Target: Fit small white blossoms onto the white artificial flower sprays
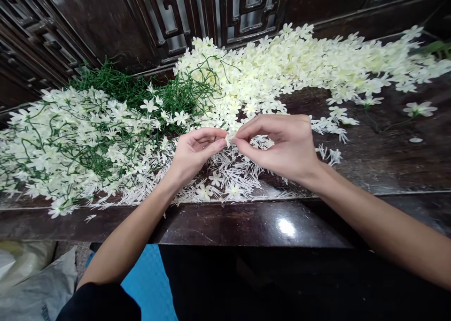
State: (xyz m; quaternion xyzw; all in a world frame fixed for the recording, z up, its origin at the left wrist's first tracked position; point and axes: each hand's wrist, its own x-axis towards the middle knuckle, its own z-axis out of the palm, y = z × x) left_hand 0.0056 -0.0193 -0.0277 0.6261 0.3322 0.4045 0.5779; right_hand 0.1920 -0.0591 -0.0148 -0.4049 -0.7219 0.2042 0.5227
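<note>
The left hand (192, 151) and right hand (287, 145) pinch 1 white blossom (229, 140) above scattered white strands (243, 174).

The glossy dark tabletop (384, 164) was strewn with pale flowers (299, 67), tangled green stems (109, 80) and thin white strands (243, 171).

No text is legible, dark marking (45, 312) on the grey sack (52, 283) included.
</note>
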